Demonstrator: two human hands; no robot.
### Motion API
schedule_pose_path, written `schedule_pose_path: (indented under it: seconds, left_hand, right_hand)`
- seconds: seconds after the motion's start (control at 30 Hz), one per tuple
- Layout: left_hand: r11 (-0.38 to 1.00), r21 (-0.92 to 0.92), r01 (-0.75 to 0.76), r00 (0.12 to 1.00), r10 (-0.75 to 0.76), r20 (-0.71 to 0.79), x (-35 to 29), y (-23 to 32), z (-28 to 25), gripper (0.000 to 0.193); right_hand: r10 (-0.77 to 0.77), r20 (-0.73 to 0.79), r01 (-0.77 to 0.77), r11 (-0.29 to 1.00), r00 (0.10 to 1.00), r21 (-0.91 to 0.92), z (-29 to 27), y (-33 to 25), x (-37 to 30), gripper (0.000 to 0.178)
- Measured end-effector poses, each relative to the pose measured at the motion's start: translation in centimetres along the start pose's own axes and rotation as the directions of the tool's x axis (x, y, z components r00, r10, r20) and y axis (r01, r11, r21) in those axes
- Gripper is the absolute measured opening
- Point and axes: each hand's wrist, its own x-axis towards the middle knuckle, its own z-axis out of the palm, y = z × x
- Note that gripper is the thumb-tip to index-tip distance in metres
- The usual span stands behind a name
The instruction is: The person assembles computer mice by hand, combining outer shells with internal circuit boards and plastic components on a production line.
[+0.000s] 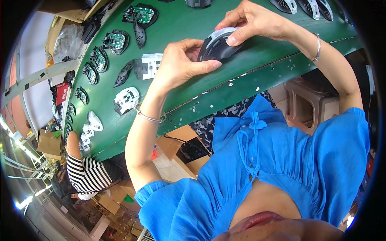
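Note:
A black computer mouse with a light grey strip along its upper edge point(217, 49) is held tilted above the green work surface point(209, 82). My left hand point(179, 62) grips its left end, thumb along the near side. The other end sits between the thumb and fingers of my right hand point(253, 23). Just left of my left hand lies a white-and-grey mouse shell part point(148, 66), partly covered by that hand. Beside it rest a black curved shell piece point(124, 74) and another white shell part point(126, 100).
Mouse bases with green circuit boards point(115, 41) line the surface's far left. White shells point(94, 121) run down its left end. More grey-and-black shells point(309, 8) lie at the top right. A co-worker in a striped shirt point(90, 174) sits left; a plastic stool point(307, 105) stands right.

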Motion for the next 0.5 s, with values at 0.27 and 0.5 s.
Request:
schedule_pose_path:
  seconds: [0.27, 0.5]
  left_hand:
    - [0.865, 0.418, -0.278, 0.860, 0.418, -0.292, -0.2, 0.6, 4.8, 0.053]
    - [0.294, -0.132, -0.947, 0.307, 0.698, -0.647, -11.0, 12.3, -0.6, 0.022]
  right_hand:
    - [-0.388, -0.059, 0.281, 0.755, 0.920, -0.592, 0.3, 1.6, -1.1, 0.061]
    - [-0.626, -0.565, -0.489, 0.315, 0.538, -0.814, -1.1, 2.9, -5.0, 0.060]
